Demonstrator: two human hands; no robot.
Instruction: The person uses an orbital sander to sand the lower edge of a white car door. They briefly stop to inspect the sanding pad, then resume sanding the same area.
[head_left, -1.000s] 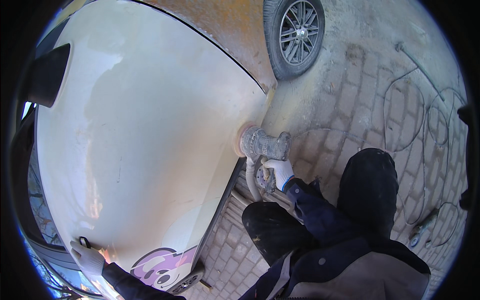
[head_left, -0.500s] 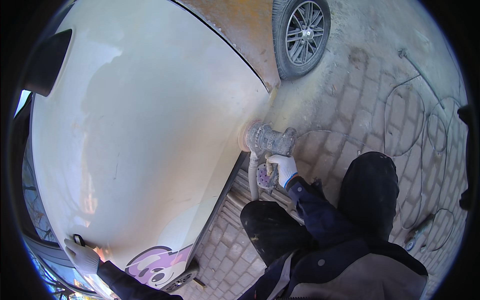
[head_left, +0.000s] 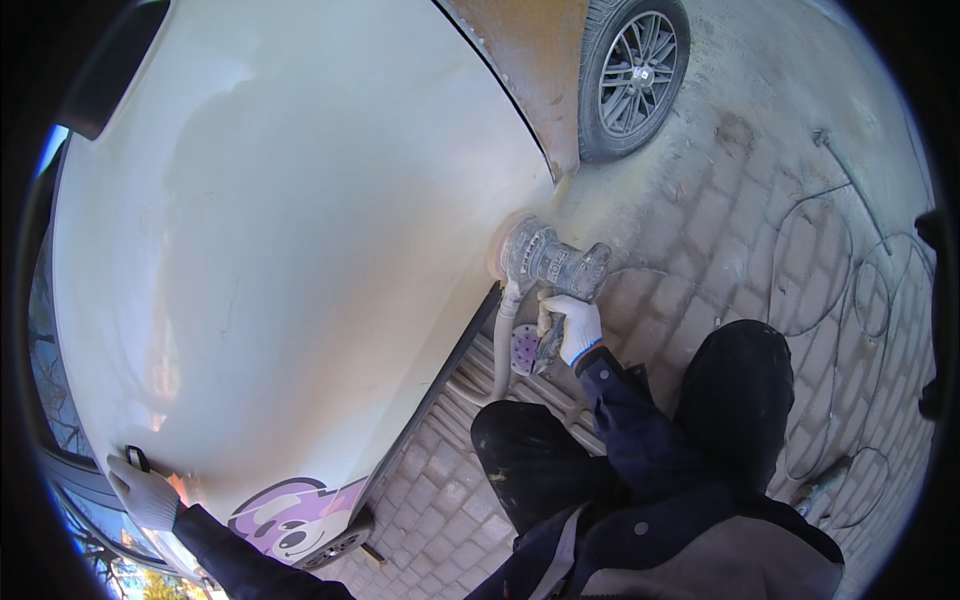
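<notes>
My right hand (head_left: 575, 325), in a white glove with a blue cuff edge, is closed around the handle of a dusty grey sander (head_left: 557, 262). The sander's round pad (head_left: 503, 247) lies against the lower edge of the pale car door (head_left: 330, 250). A grey hose (head_left: 506, 340) hangs from the tool. Below my right hand shows a purple disc with holes (head_left: 525, 349). My gloved left hand (head_left: 148, 497) rests on the door at the lower left, fingers stretched out, beside a black loop-shaped part (head_left: 137, 459) that looks like the door handle.
A brownish fender (head_left: 535, 75) and a wheel (head_left: 637, 75) stand at the top. Thin cables (head_left: 780, 262) loop over the paving bricks (head_left: 700, 225) on the right, near another tool (head_left: 822, 482). A purple cartoon sticker (head_left: 295, 518) is on the door, and a black mirror (head_left: 118, 70) juts out.
My view has shifted slightly, so the wheel and sander appear farther right. The sander's pad stays near the door's lower edge. My left hand stays on the door.
</notes>
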